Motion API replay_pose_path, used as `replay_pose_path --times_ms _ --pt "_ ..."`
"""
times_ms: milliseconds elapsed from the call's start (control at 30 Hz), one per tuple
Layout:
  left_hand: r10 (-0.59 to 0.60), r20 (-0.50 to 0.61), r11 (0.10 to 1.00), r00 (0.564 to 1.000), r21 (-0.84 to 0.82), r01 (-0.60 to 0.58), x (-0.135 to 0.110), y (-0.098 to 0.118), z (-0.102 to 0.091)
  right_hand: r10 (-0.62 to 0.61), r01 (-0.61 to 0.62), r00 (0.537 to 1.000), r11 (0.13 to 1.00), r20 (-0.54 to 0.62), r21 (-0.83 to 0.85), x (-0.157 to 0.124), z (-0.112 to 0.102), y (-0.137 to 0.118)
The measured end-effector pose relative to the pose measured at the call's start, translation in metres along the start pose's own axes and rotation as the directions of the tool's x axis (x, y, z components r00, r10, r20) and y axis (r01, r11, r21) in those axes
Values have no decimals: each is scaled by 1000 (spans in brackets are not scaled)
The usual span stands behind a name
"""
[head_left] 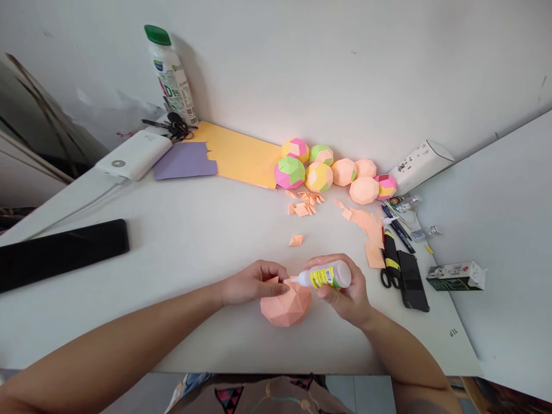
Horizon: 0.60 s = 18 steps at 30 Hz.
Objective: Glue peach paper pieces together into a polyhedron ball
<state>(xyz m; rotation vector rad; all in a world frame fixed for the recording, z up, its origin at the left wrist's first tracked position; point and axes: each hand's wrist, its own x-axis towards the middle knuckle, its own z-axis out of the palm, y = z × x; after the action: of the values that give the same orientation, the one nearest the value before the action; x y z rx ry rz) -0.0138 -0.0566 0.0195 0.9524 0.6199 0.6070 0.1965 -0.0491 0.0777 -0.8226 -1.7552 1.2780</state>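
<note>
My left hand [250,283] grips the upper left edge of a half-built peach paper ball [287,307] that rests on the white table [194,241]. My right hand [345,290] is closed round a small glue bottle [325,277] with a yellow-green label. The bottle lies sideways, its tip touching the top of the ball beside my left fingers. One folded peach paper piece [295,240] lies just beyond the hands.
Several finished paper balls [319,172] sit by the wall, with peach scraps [304,204] and paper squares [373,233] before them. Scissors [391,261], pens, a phone [411,280] and a small carton [457,276] lie right. A black phone [60,253], power bank [133,154], keys, bottle [170,75] and coloured sheets [235,152] lie left.
</note>
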Motion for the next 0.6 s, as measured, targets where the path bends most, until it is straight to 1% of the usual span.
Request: replay_pose_path --times_ms 100,200,300,400,533,600 --pt "1 -7 1000 1000 3 -1 1 0 0 9 -9 1000 1000 19 27 0 1 -2" --pt "8 -2 1000 1000 5 -8 2 0 0 4 -5 1000 999 14 45 0 2 -3" --pt "4 12 1000 1000 -5 -4 1 0 0 35 -35 999 998 -8 60 0 2 -1" --pt "10 21 1000 1000 -1 -10 1 0 0 74 -69 996 990 -40 122 1 0 0" --pt "35 33 998 999 42 -37 -1 -6 -2 87 -70 993 978 -83 194 5 -2 1" --pt "51 42 998 998 31 -52 -1 -9 -3 103 -81 990 973 -93 215 6 -3 2"
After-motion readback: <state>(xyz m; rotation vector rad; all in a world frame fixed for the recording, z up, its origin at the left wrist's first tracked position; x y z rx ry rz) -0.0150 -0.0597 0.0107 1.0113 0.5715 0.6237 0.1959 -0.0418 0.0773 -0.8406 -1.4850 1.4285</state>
